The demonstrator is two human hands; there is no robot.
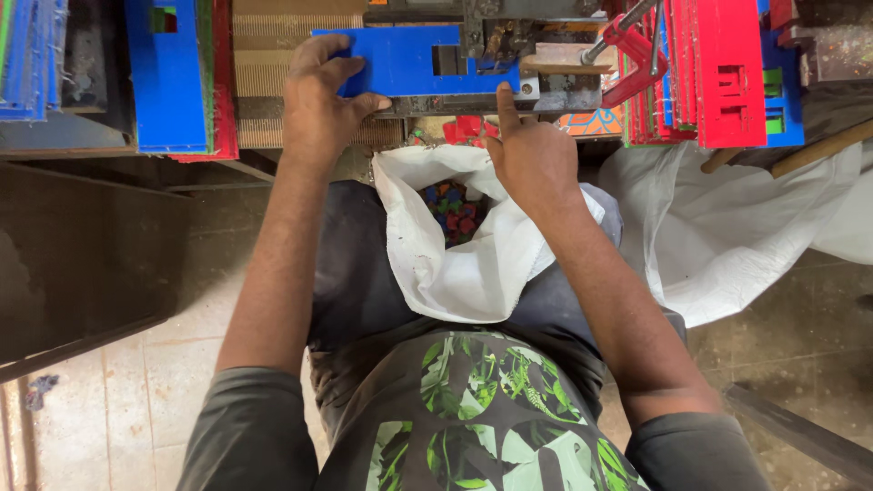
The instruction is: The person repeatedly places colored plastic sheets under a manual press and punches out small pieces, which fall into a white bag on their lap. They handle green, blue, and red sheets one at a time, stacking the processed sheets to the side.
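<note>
A blue plastic sheet (400, 62) is gripped at its left end by the left hand (320, 100) under the metal press (509, 41), and steadied at its near edge by the right hand (532, 150), forefinger extended, other fingers curled, above a white sack (455, 264).

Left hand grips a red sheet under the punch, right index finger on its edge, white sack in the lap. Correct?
Not quite. In the head view the sheet that the left hand grips is blue, not red. The right hand does point its index finger at the sheet's edge, and the white sack sits in the lap.
</note>
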